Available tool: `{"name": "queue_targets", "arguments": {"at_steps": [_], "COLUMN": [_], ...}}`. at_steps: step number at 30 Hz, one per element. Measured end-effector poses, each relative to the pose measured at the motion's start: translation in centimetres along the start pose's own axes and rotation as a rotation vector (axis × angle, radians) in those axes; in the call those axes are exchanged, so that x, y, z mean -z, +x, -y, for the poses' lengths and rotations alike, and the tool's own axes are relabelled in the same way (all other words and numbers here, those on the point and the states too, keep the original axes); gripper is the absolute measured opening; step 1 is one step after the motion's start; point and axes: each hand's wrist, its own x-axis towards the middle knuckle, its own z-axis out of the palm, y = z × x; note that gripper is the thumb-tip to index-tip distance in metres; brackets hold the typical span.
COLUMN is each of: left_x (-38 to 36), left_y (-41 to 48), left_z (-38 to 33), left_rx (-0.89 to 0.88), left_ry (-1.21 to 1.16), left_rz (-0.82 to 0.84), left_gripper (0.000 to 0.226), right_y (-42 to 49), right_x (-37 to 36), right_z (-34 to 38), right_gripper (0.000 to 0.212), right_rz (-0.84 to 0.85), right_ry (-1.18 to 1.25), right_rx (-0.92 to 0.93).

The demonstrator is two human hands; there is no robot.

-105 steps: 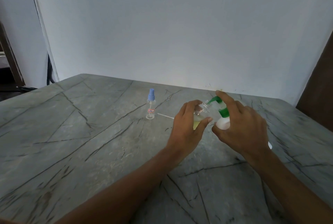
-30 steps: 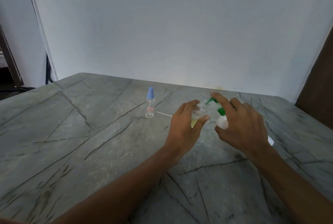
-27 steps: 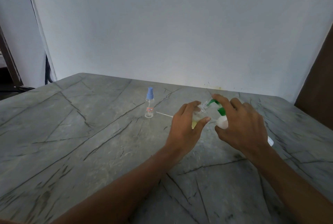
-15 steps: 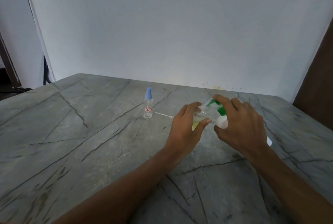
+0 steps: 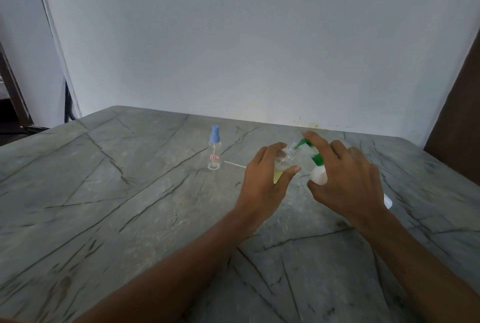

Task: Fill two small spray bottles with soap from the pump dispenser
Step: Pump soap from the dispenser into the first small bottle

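Note:
My left hand (image 5: pixel 265 179) grips a small clear spray bottle (image 5: pixel 284 163) with no cap on, tilted, with yellowish liquid in its lower part. My right hand (image 5: pixel 345 179) holds the white pump dispenser (image 5: pixel 319 176); its forefinger lies on the green pump head (image 5: pixel 309 150), whose nozzle points into the small bottle's mouth. Most of the dispenser's body is hidden behind my right hand. A second small spray bottle (image 5: pixel 214 152) with a blue cap and a small label stands upright to the left, apart from both hands; it looks empty.
A thin white dip tube (image 5: pixel 235 165) lies on the grey stone table (image 5: pixel 104 192) between the capped bottle and my left hand. A white wall stands just behind the table's far edge. A brown wooden panel (image 5: pixel 457 115) is at the right.
The hands, the small bottle and the dispenser keep the same pose in all frames. Only the camera has shifted slightly.

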Motion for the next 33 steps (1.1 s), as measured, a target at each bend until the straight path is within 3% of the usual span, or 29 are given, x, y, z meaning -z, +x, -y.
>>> {"name": "queue_targets", "arguments": {"at_steps": [14,27,33], "left_x": [-0.64,-0.36,-0.37], "left_y": [-0.51,-0.09,-0.10], "left_z": [0.01,-0.05,-0.05], "left_rx": [-0.067,-0.039,-0.025], "left_ry": [0.024,0.018,0.013], "left_rz": [0.030,-0.002,-0.003], "left_gripper": [0.050,0.049,0.049], "right_y": [-0.15,-0.40,-0.33], "right_x": [-0.18,0.24,-0.05], "right_z": [-0.30,-0.04,0.07], "right_gripper": [0.083,0.102,0.100], "right_rz": [-0.050,-0.046,-0.040], "right_ry": [0.050,0.013,-0.015], "right_rx": [-0.024,-0.022,-0.033]}}
